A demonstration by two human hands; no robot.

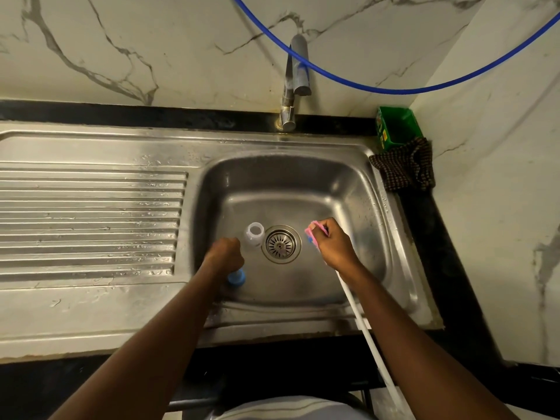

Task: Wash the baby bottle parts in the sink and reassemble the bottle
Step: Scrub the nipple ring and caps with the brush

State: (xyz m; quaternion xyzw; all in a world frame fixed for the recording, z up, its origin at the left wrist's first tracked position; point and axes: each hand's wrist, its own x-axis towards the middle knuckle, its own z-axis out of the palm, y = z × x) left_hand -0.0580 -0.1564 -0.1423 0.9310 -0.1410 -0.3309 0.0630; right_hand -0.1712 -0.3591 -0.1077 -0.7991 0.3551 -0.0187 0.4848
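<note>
My left hand (225,255) is closed around a clear baby bottle (253,236), whose open mouth points up and away, just left of the drain (281,244). Below that hand, a blue bottle part (236,277) lies on the sink floor, partly hidden by my wrist. My right hand (333,242) grips a pink and blue sponge (312,233) to the right of the drain. The steel sink basin (357,195) holds all of this.
The tap (295,83) stands behind the basin, with a blue hose (394,90) looping across the marble wall. A ribbed draining board (91,219) lies left. A green box (394,127) and a dark checked cloth (406,168) sit at the back right corner. A white cord (368,331) runs under my right forearm.
</note>
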